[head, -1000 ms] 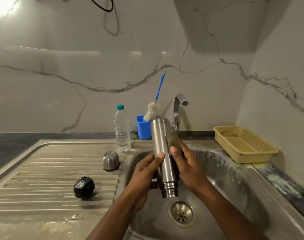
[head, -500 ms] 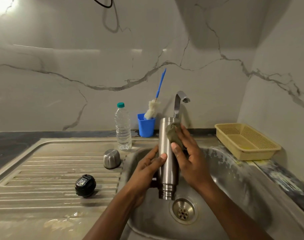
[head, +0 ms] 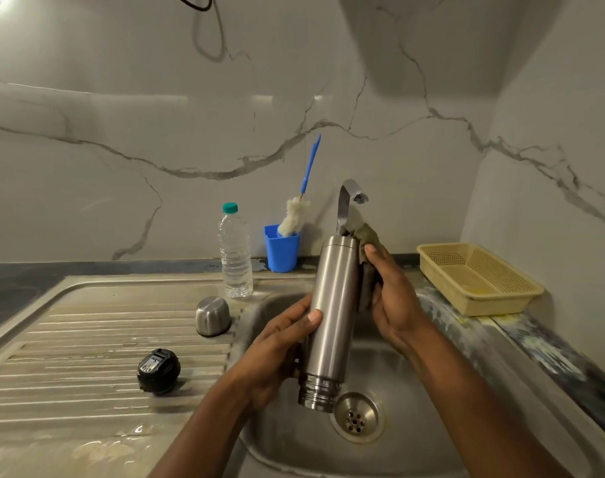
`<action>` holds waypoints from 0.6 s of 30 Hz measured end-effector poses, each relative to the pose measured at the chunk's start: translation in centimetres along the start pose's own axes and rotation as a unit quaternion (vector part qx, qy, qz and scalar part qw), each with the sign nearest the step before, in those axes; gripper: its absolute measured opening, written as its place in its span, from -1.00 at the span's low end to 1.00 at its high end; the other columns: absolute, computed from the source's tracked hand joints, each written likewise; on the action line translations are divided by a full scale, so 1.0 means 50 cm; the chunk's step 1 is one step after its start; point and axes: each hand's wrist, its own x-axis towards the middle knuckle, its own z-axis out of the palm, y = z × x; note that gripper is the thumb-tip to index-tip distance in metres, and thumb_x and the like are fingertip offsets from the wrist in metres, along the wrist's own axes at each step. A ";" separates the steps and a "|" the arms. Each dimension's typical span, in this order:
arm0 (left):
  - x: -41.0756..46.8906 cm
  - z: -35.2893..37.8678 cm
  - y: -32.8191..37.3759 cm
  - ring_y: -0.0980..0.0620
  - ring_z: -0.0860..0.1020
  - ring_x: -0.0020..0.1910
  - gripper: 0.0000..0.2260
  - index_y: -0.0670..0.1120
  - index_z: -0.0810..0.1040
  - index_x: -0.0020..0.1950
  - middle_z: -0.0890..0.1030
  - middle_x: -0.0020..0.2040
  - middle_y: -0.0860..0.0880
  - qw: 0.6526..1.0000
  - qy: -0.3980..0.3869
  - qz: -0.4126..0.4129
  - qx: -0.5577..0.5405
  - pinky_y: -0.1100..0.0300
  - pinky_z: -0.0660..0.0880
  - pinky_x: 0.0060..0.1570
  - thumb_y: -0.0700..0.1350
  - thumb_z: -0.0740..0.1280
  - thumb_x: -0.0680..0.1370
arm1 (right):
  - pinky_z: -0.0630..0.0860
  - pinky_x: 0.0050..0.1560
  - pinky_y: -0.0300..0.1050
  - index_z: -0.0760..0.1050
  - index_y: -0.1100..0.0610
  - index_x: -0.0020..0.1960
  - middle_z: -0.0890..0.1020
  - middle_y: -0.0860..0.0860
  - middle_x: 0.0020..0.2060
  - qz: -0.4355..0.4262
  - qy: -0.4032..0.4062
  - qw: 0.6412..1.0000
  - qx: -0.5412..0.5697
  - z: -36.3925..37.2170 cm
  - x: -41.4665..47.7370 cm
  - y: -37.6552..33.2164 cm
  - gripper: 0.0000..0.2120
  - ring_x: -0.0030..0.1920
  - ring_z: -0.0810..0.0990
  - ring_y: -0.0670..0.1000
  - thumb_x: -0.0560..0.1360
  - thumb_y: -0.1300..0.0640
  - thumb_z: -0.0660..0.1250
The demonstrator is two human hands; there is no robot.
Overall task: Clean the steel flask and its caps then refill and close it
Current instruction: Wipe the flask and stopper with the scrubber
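Steel flask (head: 332,315) is being held mouth-down over the sink (head: 432,391), gripped mid-body by the left hand (head: 280,346). Greenish scrub pad (head: 368,236) is being pressed against its upper side by the right hand (head: 394,305). Steel cap (head: 213,315) and black cap (head: 159,370) are being supported, apart, by the drainboard (head: 70,339).

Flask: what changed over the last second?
The right hand slid the scrub pad up the flask, from mid-body to its upturned base. The left hand still grips the flask, mouth down over the sink. The steel cap and black cap stay on the drainboard.
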 end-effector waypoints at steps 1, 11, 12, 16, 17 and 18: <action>0.001 -0.001 0.000 -0.26 0.59 0.36 -0.58 0.28 0.56 0.44 0.67 0.33 -0.07 1.000 0.000 0.000 -0.005 -0.41 0.44 0.39 0.13 0.42 0.56 | 0.61 0.20 -0.02 0.53 -0.10 0.41 0.69 -0.05 0.23 0.011 0.000 1.000 -0.007 0.003 0.000 0.007 -0.68 0.25 0.66 -0.03 0.71 -0.08 0.18; 0.014 0.003 -0.001 -0.25 0.61 0.21 -0.71 0.15 0.61 0.38 0.62 0.34 -0.27 0.994 0.065 0.010 -0.088 -0.34 0.49 0.31 0.09 0.30 0.68 | 0.61 0.02 -0.31 0.55 -0.18 0.29 0.72 -0.21 0.06 -0.032 -0.053 0.982 -0.178 0.028 -0.053 0.047 -0.79 0.10 0.69 -0.19 0.68 -0.03 0.29; 0.016 0.001 -0.002 -0.27 0.61 0.23 -0.69 0.11 0.60 0.40 0.61 0.35 -0.29 0.992 0.071 0.010 -0.107 -0.37 0.48 0.32 0.10 0.29 0.68 | 0.61 0.01 -0.32 0.55 -0.16 0.32 0.73 -0.18 0.07 -0.040 -0.066 0.977 -0.198 0.033 -0.060 0.047 -0.76 0.10 0.70 -0.18 0.67 0.01 0.32; 0.023 -0.015 -0.002 -0.20 0.69 0.13 -0.57 -0.08 0.58 0.43 0.68 0.22 -0.26 0.979 0.127 0.007 -0.162 -0.14 0.66 0.01 0.12 0.32 0.64 | 0.54 0.28 -0.27 0.50 -0.03 0.49 0.61 -0.15 0.36 -0.075 -0.126 0.952 -0.268 0.033 -0.077 0.049 -0.55 0.32 0.59 -0.22 0.62 0.12 0.43; 0.023 -0.019 -0.002 -0.18 0.70 0.11 -0.57 -0.10 0.58 0.42 0.70 0.18 -0.23 0.975 0.135 0.001 -0.179 -0.09 0.66 -0.01 0.12 0.31 0.65 | 0.47 0.35 -0.31 0.50 -0.04 0.49 0.54 -0.17 0.43 -0.086 -0.136 0.944 -0.287 0.032 -0.080 0.048 -0.52 0.39 0.51 -0.27 0.60 0.13 0.46; 0.023 -0.021 -0.001 -0.18 0.70 0.11 -0.58 -0.12 0.59 0.42 0.71 0.15 -0.22 0.971 0.141 -0.002 -0.193 -0.08 0.66 -0.02 0.10 0.31 0.66 | 0.42 0.40 -0.32 0.51 -0.04 0.48 0.48 -0.17 0.47 -0.094 -0.141 0.938 -0.301 0.032 -0.082 0.048 -0.51 0.43 0.45 -0.30 0.58 0.15 0.48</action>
